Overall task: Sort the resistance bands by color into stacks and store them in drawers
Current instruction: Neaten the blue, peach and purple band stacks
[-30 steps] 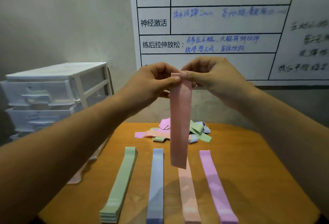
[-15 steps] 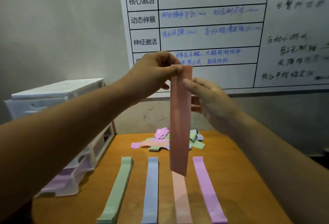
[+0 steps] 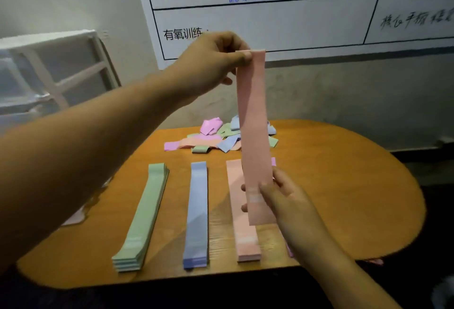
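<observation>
A pink-orange resistance band [image 3: 254, 122] hangs upright above the table. My left hand [image 3: 213, 59] pinches its top end. My right hand [image 3: 282, 198] pinches its lower end, thumb in front. Below lie flat stacks side by side: a green stack [image 3: 145, 215], a blue stack [image 3: 196, 213] and a pink-orange stack [image 3: 239, 213]. A purple stack [image 3: 273, 161] is mostly hidden behind my right hand and arm. A loose pile of mixed bands [image 3: 216, 136] lies at the far side of the table.
A white plastic drawer unit [image 3: 56, 68] stands left of the orange wooden table [image 3: 344, 198]. A whiteboard with writing [image 3: 270, 9] hangs on the wall behind. The table's front edge runs close below the stacks.
My right hand has slid from the band's top down to its lower end. My left hand still holds the top. The view has tilted down toward the table.
</observation>
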